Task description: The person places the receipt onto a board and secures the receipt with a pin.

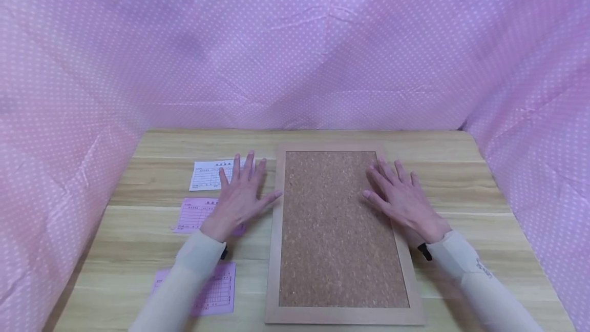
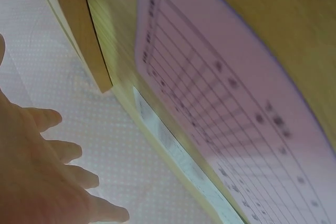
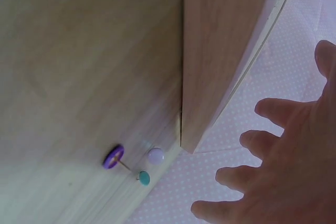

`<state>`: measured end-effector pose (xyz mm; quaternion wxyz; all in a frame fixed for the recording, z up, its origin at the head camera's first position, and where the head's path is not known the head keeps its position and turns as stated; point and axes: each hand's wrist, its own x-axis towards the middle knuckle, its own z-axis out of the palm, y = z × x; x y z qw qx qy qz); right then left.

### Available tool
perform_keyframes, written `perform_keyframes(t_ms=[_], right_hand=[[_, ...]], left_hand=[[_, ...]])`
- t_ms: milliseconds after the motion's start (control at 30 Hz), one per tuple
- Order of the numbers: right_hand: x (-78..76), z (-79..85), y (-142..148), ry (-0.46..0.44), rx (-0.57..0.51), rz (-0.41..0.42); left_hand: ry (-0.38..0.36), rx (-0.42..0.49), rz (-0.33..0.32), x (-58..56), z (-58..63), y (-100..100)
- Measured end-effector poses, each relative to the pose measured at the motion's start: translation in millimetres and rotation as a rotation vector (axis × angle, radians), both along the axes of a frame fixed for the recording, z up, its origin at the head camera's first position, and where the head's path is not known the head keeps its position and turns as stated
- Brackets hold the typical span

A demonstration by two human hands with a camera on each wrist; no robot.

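We are holding our left hand [image 1: 240, 193] and right hand [image 1: 403, 198] spread at opposite edges of the board [image 1: 338, 234], guessing it's stiff, light, best held by its frame [image 1: 341, 315].

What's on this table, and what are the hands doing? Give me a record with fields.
board: framed corkboard on the table
paper: white slip, middle pink slip, near pink slip
pins: purple pin, teal pin, pale pin beside the frame
left hand: spread, holding nothing
right hand: spread over the frame's right side, holding nothing
backdrop: pink dotted cloth
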<state>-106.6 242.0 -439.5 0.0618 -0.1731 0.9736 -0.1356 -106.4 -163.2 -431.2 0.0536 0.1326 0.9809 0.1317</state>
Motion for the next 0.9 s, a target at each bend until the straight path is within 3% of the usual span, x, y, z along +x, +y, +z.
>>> perform_keyframes(t_ms=[900], right_hand=[[3.9, -7.0, 7, -0.057, 0.03, 0.065]], left_hand=[[0.017, 0.007, 0.02, -4.9, -5.3, -57]])
